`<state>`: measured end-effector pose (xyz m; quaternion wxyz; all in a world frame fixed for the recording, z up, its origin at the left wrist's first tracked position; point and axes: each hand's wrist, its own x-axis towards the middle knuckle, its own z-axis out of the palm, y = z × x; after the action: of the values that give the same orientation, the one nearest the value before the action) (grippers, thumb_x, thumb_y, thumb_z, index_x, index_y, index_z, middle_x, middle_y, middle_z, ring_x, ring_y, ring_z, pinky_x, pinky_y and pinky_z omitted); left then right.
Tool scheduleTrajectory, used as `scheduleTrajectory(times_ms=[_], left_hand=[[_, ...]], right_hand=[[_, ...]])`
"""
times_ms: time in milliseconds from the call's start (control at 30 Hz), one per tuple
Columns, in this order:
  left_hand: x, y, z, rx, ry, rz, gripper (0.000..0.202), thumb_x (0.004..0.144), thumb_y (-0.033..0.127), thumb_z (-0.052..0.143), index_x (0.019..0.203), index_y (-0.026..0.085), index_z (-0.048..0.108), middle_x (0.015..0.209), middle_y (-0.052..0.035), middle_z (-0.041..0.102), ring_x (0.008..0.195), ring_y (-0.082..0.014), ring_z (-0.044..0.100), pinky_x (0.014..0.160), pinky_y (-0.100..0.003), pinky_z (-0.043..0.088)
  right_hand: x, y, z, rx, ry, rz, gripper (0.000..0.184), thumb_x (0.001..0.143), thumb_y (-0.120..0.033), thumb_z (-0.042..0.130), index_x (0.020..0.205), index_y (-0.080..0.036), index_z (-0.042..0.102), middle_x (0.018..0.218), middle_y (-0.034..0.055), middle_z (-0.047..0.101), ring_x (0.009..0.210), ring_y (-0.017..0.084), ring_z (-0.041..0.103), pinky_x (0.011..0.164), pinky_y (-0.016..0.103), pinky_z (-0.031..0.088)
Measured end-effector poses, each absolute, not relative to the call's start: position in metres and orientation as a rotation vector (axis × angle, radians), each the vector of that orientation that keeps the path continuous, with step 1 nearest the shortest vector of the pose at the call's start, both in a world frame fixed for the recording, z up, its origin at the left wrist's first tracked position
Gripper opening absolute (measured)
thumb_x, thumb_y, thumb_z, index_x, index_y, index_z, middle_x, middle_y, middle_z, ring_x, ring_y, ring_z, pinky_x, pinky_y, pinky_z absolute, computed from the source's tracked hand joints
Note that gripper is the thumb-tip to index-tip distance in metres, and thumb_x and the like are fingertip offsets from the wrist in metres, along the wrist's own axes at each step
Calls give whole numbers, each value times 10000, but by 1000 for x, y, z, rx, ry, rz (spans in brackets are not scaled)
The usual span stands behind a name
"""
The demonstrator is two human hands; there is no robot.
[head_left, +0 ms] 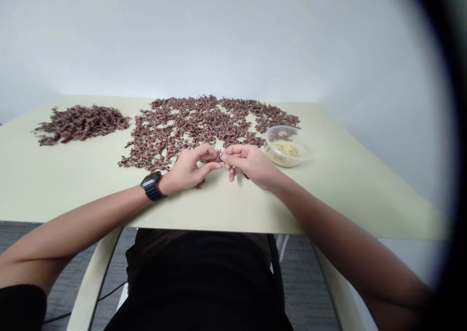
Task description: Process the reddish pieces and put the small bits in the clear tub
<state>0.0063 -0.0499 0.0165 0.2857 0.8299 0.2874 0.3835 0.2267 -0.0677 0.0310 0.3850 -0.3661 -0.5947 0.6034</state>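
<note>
My left hand (191, 169), with a dark watch (153, 186) on the wrist, pinches a small reddish-brown piece (219, 156) over the near edge of a wide spread of like pieces (197, 121). Thumb and fingertips of my right hand (251, 164) close on the same piece from the other side. It is too small and too covered by fingers to tell its kind. A clear round plastic tub (280, 161) with small yellowish bits (287, 149) in it stands just beyond my right hand. One loose piece (199, 185) lies below my left hand.
A denser heap of the reddish-brown pieces (83, 121) lies at the left, with dark red slim items (67, 139) at its front. All of it rests on a pale yellow table (226, 209) against a white wall (204, 39). The table's front edge is close to my body.
</note>
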Motion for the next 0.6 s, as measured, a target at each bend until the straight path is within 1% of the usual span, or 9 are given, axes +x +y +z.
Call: scheduleTrajectory(times_ms=[133, 267, 333, 400, 500, 600], left_hand=[[5, -51, 17, 2247, 766, 1013, 224, 903, 350, 724, 992, 167, 631, 968, -69, 715, 884, -166, 683, 851, -294, 550], [6, -50, 14, 2128, 741, 994, 256, 877, 366, 755, 986, 171, 629, 930, -69, 722, 861, -177, 702, 808, -296, 567], [7, -50, 13, 2003, 700, 973, 278, 870, 375, 766, 988, 176, 613, 909, -71, 729, 849, -185, 717, 774, -297, 571], [7, -49, 12, 1854, 639, 935, 279, 885, 370, 755, 993, 175, 587, 900, -80, 739, 853, -189, 730, 756, -293, 569], [8, -49, 12, 1699, 557, 876, 264, 914, 343, 731, 1002, 162, 560, 904, -96, 752, 879, -188, 741, 782, -295, 563], [9, -49, 13, 1652, 540, 863, 276, 909, 335, 742, 1002, 151, 558, 903, -98, 754, 884, -181, 742, 790, -285, 557]], right_hand=[[230, -63, 27, -889, -1369, 1789, 312, 772, -392, 855, 848, -142, 684, 695, -12, 584, 592, 97, 534, 550, 236, 530], [231, -60, 23, -899, -1374, 1779, 357, 739, -413, 878, 870, -142, 687, 707, -9, 595, 591, 96, 532, 547, 236, 520], [230, -61, 22, -897, -1445, 1646, 362, 756, -439, 860, 889, -154, 680, 719, -2, 609, 586, 106, 542, 547, 255, 530], [228, -64, 24, -896, -1560, 1419, 342, 796, -462, 819, 908, -174, 672, 743, 10, 627, 591, 123, 556, 531, 267, 529], [225, -69, 28, -926, -1729, 1074, 275, 884, -471, 715, 940, -204, 672, 782, 24, 639, 626, 144, 572, 511, 262, 494], [224, -74, 30, -958, -1859, 857, 219, 949, -435, 622, 956, -221, 666, 778, 20, 630, 636, 145, 553, 526, 261, 450]])
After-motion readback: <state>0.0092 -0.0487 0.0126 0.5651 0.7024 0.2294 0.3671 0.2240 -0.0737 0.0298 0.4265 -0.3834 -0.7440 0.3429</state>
